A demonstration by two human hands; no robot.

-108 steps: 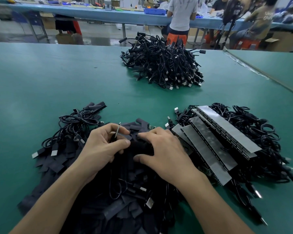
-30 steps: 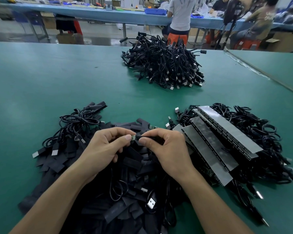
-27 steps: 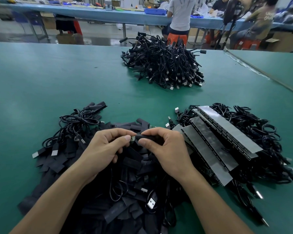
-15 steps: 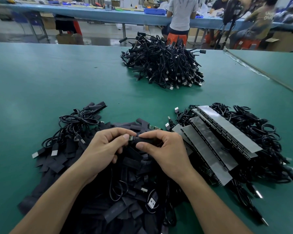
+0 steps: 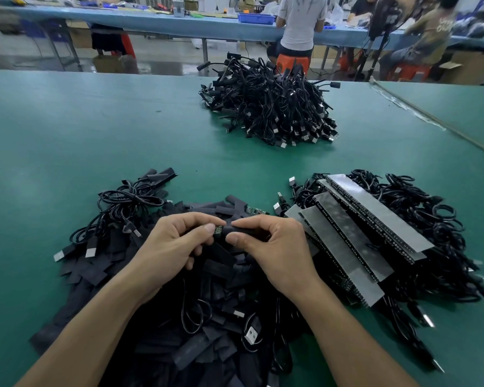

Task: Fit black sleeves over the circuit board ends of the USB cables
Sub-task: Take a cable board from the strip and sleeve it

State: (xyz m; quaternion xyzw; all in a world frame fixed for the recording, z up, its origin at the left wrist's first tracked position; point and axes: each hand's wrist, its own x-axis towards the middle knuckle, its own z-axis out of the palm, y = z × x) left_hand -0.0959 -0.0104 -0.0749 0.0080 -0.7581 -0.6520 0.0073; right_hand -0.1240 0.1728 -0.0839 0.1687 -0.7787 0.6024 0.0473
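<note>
Two heaps of black cable sit on the wide green table [image 5: 67,129]: a tangled mound [image 5: 268,104] far out toward the back edge, and a flatter spread of loose sleeves and cables [image 5: 207,331] right under the person's forearms. Stacked strips of boards [image 5: 375,219] under grey tape lie just to the right of that spread. Above the spread the two hands meet. The right hand [image 5: 277,250] pinches a black sleeve [image 5: 239,229] between thumb and forefinger, its other fingers curled behind. The left hand [image 5: 173,247] closes thumb and forefinger tips on the small circuit board end [image 5: 218,229] that shows at the sleeve's left mouth. What matters is the line they share. The sleeve lies almost level, its long axis running side to side across the person's front, and the board sticks out of it toward the left hand. That puts the board left of the right hand's grip and against the left thumb tip. Only a short bit of board is bare; the rest seems to be inside. I judge the next move to be a straight slide along that axis, sleeve leftward over the bare tip, with the left hand nearer the board. Where the cable itself runs I cannot tell, because the fingers hide it.
</note>
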